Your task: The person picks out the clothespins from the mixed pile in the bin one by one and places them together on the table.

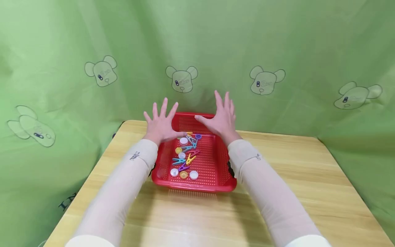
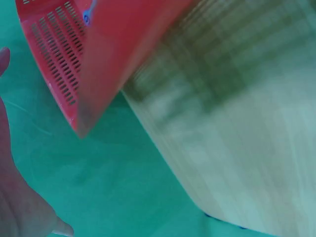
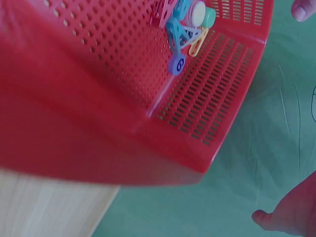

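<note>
A red plastic basket (image 1: 197, 187) with slotted walls sits on the table. Over its left side, my left hand (image 1: 159, 127) is held with fingers spread and thumb reaching inward above the contents. My right hand (image 1: 223, 120) hovers over the right side, fingers likewise spread, holding nothing. Inside, mostly along the left half, lie several clothespins, among them a yellow clothespin (image 1: 190, 159), a purple clothespin (image 1: 183, 167) and a pink clothespin (image 1: 194, 152). Scattered among them are several bottle caps, including a white cap (image 1: 193, 175) and a purple lettered cap (image 3: 177, 64).
The light wooden table (image 1: 293, 185) extends to both sides and in front of the basket. A green curtain (image 1: 216, 41) printed with bear heads hangs close behind the table and around its sides. Dark handles (image 1: 230, 169) show at the basket's sides.
</note>
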{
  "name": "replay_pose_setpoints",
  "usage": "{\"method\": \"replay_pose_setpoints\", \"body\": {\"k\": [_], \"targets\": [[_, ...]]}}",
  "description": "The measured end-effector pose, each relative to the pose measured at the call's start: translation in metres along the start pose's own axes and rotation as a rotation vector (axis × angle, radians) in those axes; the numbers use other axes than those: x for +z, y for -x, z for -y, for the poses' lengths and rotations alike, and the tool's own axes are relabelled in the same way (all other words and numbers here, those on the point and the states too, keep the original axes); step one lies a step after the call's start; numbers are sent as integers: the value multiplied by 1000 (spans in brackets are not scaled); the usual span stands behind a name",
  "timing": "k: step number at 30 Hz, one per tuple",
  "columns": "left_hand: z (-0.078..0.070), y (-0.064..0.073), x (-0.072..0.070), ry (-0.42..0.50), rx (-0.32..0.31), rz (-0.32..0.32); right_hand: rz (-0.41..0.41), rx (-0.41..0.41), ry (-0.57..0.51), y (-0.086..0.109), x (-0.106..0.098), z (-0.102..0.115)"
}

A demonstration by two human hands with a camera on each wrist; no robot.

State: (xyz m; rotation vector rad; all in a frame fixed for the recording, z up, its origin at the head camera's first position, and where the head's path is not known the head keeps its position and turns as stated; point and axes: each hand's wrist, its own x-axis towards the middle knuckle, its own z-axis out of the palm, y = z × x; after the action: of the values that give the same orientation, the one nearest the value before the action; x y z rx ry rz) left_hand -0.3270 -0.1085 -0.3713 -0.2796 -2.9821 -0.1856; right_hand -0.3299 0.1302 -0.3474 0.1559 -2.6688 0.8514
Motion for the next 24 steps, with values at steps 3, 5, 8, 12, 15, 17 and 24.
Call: {"method": "replay_pose_setpoints", "body": {"k": [3, 5, 8, 12, 15, 17, 24], "targets": [[0, 5, 7, -1, -11, 29, 16, -5, -47, 3, 8, 0], [1, 8, 12, 2, -17, 46, 37, -14, -72, 4, 14, 0], [3, 11, 19, 20, -24, 84, 70, -15, -90, 6, 22, 1], [4, 12, 27, 29, -28, 121, 109, -28, -99, 7, 29, -2], [4, 13, 32, 47, -39, 135, 136, -39, -110, 7, 35, -3], [4, 14, 36, 63, -44, 149, 154, -34, -119, 8, 38, -5], [4, 18, 45, 120, -44, 184, 192, 16, -144, 13, 51, -13]]}}
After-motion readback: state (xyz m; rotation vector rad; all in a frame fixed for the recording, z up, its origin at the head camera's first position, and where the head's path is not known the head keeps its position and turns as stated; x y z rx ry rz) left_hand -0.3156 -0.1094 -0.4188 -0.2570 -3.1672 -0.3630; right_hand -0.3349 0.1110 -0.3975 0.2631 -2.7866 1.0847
